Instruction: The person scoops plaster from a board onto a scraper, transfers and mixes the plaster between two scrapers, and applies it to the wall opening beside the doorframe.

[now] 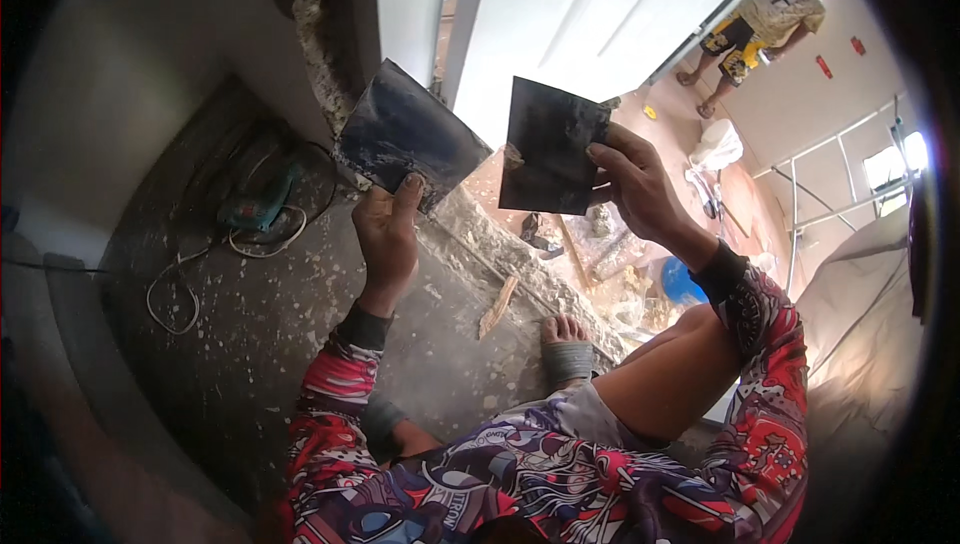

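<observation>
My left hand (390,229) grips the lower corner of a dark, thin rectangular plate (410,134), its thumb lying over the face. Pale smears mark that plate, which tilts to the right beside the rough wall edge. A second dark rectangular plate (550,149) is in my right hand (635,179), held at its right edge between thumb and fingers. It stands nearly upright, with a small light patch on its left edge. A narrow gap separates the two plates, and both are raised in front of the white door panel (580,24).
A green power tool (260,199) with a white cord lies on the spattered floor at left. A wood scrap (498,307) lies near my foot. Rubble and a blue round object (682,282) are beyond the threshold. Another person (765,24) stands far right, near metal scaffolding (840,159).
</observation>
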`<action>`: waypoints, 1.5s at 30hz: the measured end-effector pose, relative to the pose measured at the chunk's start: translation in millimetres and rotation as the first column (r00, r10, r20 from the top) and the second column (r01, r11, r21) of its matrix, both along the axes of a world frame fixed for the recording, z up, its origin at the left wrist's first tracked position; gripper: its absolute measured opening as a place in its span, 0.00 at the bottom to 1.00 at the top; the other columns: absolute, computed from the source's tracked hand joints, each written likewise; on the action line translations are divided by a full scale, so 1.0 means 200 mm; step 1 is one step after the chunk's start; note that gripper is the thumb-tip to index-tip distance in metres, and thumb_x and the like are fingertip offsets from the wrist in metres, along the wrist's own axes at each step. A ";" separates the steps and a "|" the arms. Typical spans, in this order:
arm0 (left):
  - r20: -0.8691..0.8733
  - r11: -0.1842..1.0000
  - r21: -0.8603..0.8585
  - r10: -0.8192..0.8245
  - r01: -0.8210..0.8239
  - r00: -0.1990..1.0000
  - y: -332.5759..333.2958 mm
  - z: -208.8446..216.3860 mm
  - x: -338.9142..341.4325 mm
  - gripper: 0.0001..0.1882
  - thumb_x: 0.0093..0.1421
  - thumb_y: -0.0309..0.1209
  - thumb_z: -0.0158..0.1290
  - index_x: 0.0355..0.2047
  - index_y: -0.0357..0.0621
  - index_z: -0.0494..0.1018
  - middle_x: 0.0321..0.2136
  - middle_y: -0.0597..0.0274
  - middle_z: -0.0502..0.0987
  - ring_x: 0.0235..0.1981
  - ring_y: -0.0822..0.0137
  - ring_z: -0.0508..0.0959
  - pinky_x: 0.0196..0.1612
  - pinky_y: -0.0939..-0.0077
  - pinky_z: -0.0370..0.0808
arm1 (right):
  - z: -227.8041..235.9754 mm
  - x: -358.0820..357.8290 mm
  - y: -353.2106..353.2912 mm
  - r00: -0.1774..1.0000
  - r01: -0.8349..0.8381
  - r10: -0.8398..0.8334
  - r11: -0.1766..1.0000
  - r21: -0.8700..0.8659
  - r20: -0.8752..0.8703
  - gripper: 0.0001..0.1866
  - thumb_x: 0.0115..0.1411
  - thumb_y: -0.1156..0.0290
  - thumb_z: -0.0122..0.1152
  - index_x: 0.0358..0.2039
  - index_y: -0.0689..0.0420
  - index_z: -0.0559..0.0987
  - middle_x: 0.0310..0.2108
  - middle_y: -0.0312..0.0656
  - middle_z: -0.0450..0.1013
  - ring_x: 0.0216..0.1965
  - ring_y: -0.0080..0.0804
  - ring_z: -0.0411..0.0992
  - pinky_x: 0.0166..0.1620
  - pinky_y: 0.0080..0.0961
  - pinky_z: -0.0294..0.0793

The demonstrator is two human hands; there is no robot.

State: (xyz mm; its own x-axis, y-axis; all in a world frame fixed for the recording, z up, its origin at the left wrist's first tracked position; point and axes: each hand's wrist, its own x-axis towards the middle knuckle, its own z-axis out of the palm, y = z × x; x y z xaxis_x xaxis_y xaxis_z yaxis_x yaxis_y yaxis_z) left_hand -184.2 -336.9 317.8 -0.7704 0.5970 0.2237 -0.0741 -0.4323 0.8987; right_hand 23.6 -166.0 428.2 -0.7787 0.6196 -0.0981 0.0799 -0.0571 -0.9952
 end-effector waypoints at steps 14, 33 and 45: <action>-0.694 0.982 -0.117 0.025 -0.147 0.719 0.10 -0.07 0.16 0.15 0.65 0.30 0.54 0.22 0.37 0.71 0.18 0.63 0.71 0.19 0.74 0.65 0.21 0.70 0.59 | 0.07 0.12 0.08 0.990 0.141 -0.141 0.990 -0.013 0.006 0.14 0.68 0.68 0.50 0.49 0.63 0.72 0.34 0.42 0.74 0.33 0.28 0.77 0.34 0.27 0.83; 0.481 0.748 -0.185 -0.497 0.638 0.722 0.24 -0.63 0.17 0.03 0.58 0.23 0.52 0.32 0.37 0.75 0.28 0.64 0.78 0.29 0.68 0.77 0.33 0.74 0.73 | 0.14 0.28 0.30 0.978 0.209 -0.210 0.970 -0.120 0.006 0.18 0.66 0.70 0.46 0.53 0.66 0.71 0.35 0.41 0.73 0.30 0.30 0.76 0.31 0.27 0.82; 0.621 0.614 -0.100 -0.576 0.783 0.531 0.23 -0.72 0.31 0.20 0.58 0.30 0.59 0.50 0.35 0.75 0.55 0.44 0.72 0.47 0.63 0.78 0.53 0.74 0.71 | -0.10 0.38 0.40 0.979 0.054 -0.136 0.890 -0.454 -0.150 0.19 0.68 0.64 0.46 0.55 0.58 0.72 0.49 0.40 0.75 0.51 0.31 0.73 0.56 0.33 0.71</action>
State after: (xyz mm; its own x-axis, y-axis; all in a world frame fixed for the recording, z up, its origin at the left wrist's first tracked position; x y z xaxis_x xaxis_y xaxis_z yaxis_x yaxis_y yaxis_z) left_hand -122.0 -291.4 174.0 -0.0140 0.9311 -0.3645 -0.6685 0.2624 0.6959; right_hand 98.8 -85.9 408.1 -0.7482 0.6143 -0.2506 -0.1189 -0.4957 -0.8603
